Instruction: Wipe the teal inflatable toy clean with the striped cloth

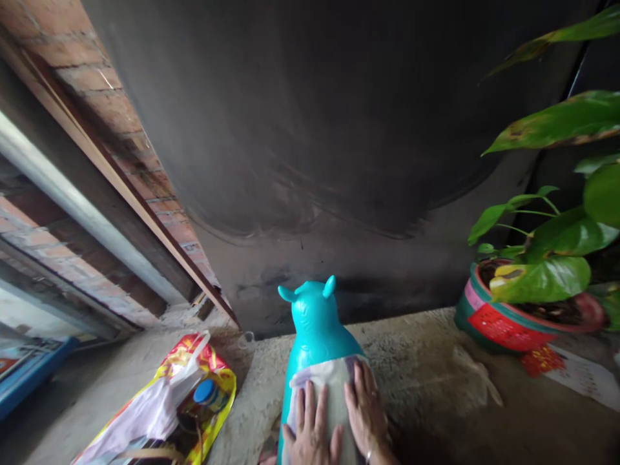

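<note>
In the head view, a turquoise inflatable animal toy [317,316] with two small ears stands at the lower middle, its head facing the dark wall. A pale cloth [329,376] with a faint purple edge lies spread over its back. My left hand [310,423] rests flat on the cloth, fingers apart. On the cloth's right edge lies my right hand [364,408], fingers stretched out, with a light band at the wrist. The toy's lower body is hidden below the hands and the frame's edge.
To the left, a red and yellow plastic bag [225,381] holds a blue-capped container [205,391] and a whitish cloth or bag. A potted plant [508,326] stands on the right, leaves reaching inward. The dark wall panel [310,129] rises ahead, beside bare brick [121,123].
</note>
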The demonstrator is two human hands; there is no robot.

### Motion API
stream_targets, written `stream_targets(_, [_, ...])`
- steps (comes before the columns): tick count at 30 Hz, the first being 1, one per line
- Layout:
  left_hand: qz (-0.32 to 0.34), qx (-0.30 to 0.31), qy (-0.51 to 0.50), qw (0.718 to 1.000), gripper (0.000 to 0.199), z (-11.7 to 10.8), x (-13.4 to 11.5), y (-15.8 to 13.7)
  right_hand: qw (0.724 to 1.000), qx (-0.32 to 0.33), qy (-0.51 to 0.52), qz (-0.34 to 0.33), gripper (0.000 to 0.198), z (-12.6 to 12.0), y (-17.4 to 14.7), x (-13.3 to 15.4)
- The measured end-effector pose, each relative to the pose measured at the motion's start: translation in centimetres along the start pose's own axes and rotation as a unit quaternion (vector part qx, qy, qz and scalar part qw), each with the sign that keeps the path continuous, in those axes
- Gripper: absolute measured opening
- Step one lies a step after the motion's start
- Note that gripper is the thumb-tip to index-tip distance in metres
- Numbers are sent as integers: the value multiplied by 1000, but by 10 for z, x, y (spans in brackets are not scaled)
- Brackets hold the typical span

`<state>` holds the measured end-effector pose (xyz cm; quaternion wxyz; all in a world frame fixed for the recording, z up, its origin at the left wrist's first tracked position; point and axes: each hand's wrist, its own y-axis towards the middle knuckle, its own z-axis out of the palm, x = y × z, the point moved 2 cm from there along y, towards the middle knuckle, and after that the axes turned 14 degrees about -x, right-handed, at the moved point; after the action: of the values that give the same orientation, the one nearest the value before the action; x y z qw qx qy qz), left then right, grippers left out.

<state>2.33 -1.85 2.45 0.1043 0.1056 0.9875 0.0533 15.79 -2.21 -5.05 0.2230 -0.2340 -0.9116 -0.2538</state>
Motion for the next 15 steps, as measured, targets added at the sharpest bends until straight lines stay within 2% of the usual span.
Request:
stream_targets(1, [-2,-10,9,1000,62,-1,-5,8,999,37,18,4,53,3,20,3])
stream_targets(3, [-10,-33,34,999,59,-1,-15,25,997,71,42,7,55,9,56,7])
stream_targets(7, [-10,-74,80,994,57,2,-28,48,995,74,72,-14,57,20,100,10])
stream_targets(11, [2,-80,77,994,59,2,-32,51,995,68,79,-3,59,23,98,1])
stream_targets(15, [17,-40,42,998,64,-4,-30,46,996,52,59,32,62,19,64,-15])
